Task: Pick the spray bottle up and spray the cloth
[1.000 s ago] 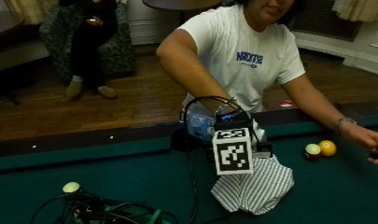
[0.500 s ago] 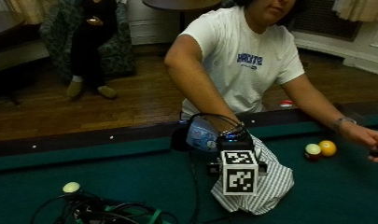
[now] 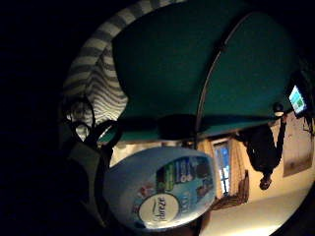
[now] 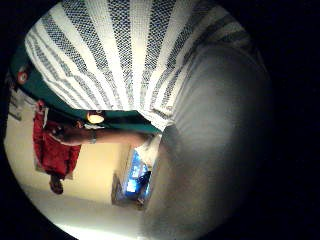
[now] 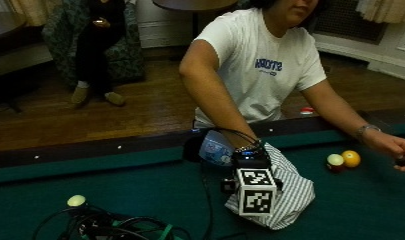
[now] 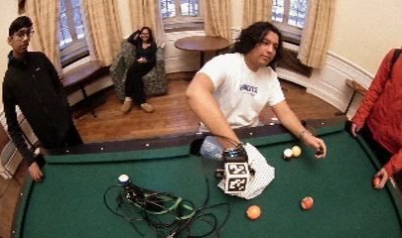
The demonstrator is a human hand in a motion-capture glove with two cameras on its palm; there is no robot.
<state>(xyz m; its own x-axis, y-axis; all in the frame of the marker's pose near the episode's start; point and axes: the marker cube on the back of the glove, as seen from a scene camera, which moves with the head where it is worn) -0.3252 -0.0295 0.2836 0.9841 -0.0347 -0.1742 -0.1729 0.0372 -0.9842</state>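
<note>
**A:** While she leans over the green felt pool-table bench (image 5: 122, 175), where's the gloved right hand (image 5: 250, 159)?

**B:** Over the blue-and-white striped cloth (image 5: 288, 192), near the rail. Glove hardware covers most of it from outside.

**A:** Bottle?

**B:** White plastic spray bottle with a blue Febreze label (image 5: 216, 148), just beside that hand on the rail side, lying tilted rather than upright. Little-finger palm camera shows the label (image 3: 162, 189) filling a good part of its view, so it's close to the palm.

**A:** Grip clamped on it?

**B:** Can't tell. None of the views show how the grip sits on the bottle. Bottle touches or overlaps the hand in the outside view, that's all I can confirm.

**A:** Cloth state?

**B:** Bunched in a heap on the felt, directly under the hand. Thumb-side camera is mostly stripes (image 4: 130, 55).

**A:** Other hand?

**B:** Bare left hand (image 5: 398, 150) well apart, resting on the felt near a white-and-maroon ball (image 5: 334, 161) and a yellow ball (image 5: 351, 158), those two touching.

**A:** Anything else?

**B:** Tangle of black cables (image 5: 109, 225) and a white cue ball (image 5: 76, 200) just beside it.
</note>
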